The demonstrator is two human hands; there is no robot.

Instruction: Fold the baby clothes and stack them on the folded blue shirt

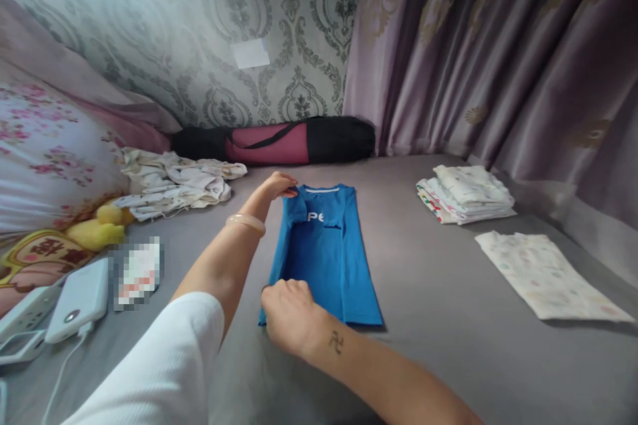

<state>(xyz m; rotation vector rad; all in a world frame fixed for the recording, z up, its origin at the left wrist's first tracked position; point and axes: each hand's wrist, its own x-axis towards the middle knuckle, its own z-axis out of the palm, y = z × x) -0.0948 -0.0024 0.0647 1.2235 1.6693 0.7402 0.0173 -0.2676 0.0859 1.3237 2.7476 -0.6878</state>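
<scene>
A blue T-shirt [326, 259] with white letters lies on the grey bed sheet [433, 279], its left side folded inward into a long strip. My left hand [282, 184], a pale bangle on its wrist, pinches the shirt's upper left corner near the collar. My right hand [289, 313] has its fingers closed on the lower left hem of the shirt. Both hands hold the same folded edge.
A stack of folded pale clothes [466, 194] and a flat folded printed cloth [545, 273] lie at right. Loose cream garments [174, 182] lie at left by a floral pillow [50, 146], yellow plush toy [100, 229], power bank [80, 299] and a black-and-pink bag [279, 141]. Curtains hang at right.
</scene>
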